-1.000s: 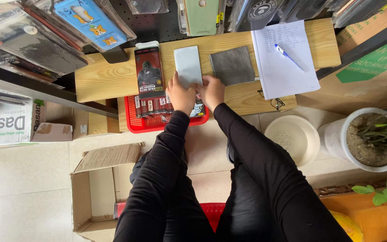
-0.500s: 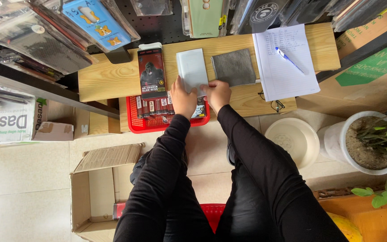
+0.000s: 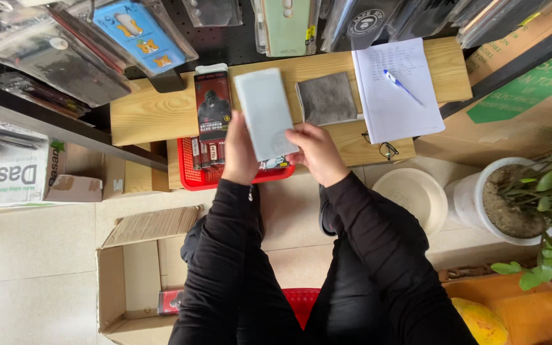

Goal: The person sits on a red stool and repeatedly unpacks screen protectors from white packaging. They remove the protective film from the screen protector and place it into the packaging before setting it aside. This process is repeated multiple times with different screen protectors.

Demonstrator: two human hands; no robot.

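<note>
My left hand (image 3: pixel 238 153) and my right hand (image 3: pixel 317 152) together hold a pale grey flat rectangular pack (image 3: pixel 265 114) up above the wooden bench (image 3: pixel 148 115). The left hand grips its lower left edge, the right hand its lower right edge. A dark pack with a gorilla picture (image 3: pixel 212 105) lies on the bench just left of it. A grey cloth (image 3: pixel 327 99) lies to the right. Below my hands a red basket (image 3: pixel 189 172) holds several similar dark packs.
A notepad (image 3: pixel 394 96) with a blue pen (image 3: pixel 402 86) lies at the bench's right end. An open cardboard box (image 3: pixel 129 275) stands on the floor at left. A cream bowl (image 3: pixel 410 191) and a potted plant (image 3: pixel 518 198) are at right. Packaged phone cases (image 3: pixel 142 29) hang above.
Both hands have lifted the pale grey pack off the bench, bringing it up and closer to the camera. The gorilla pack and cloth have stayed where they were.
</note>
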